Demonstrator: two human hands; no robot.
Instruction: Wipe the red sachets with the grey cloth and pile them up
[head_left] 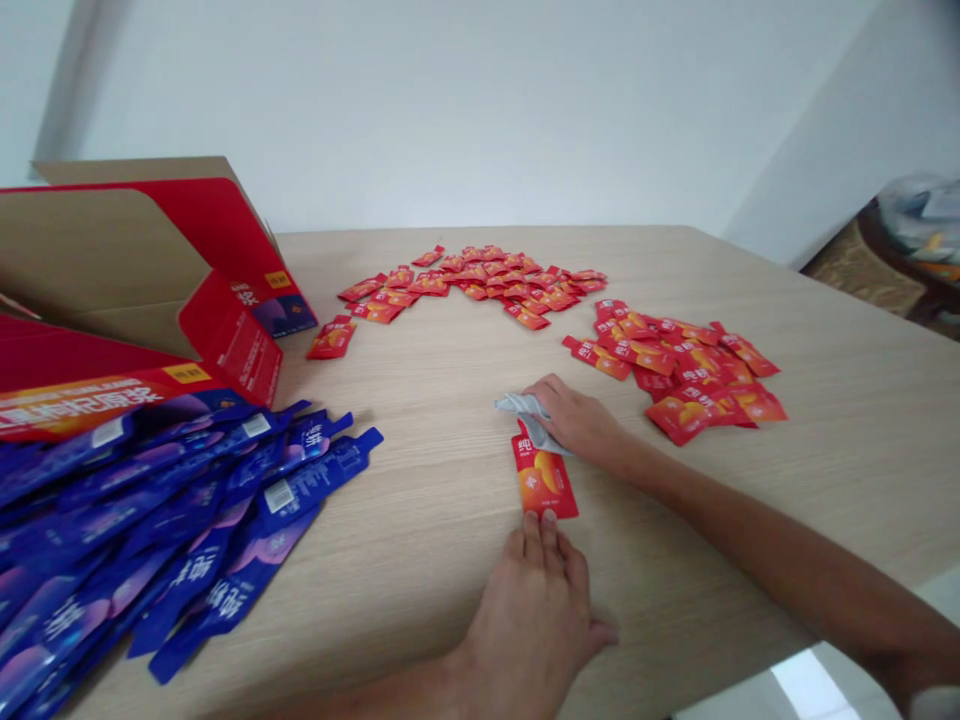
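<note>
A red and orange sachet (545, 483) lies flat on the table in front of me. My left hand (534, 590) rests its stretched fingertips on the sachet's near edge. At the far end, my right hand (574, 415) is closed on a grey-white cloth (523, 404), which covers part of the sachet's top. Right of my right hand lies a heap of similar red sachets (697, 375), and a wider spread of them (495, 275) is farther back.
A large open red cardboard box (240, 340) stands at the left. Many blue pouches (195, 520) are piled before it. The wooden table (420, 390) meets a white wall (480, 110) at the back. A chair (885, 240) with a plastic bag stands beyond the right edge.
</note>
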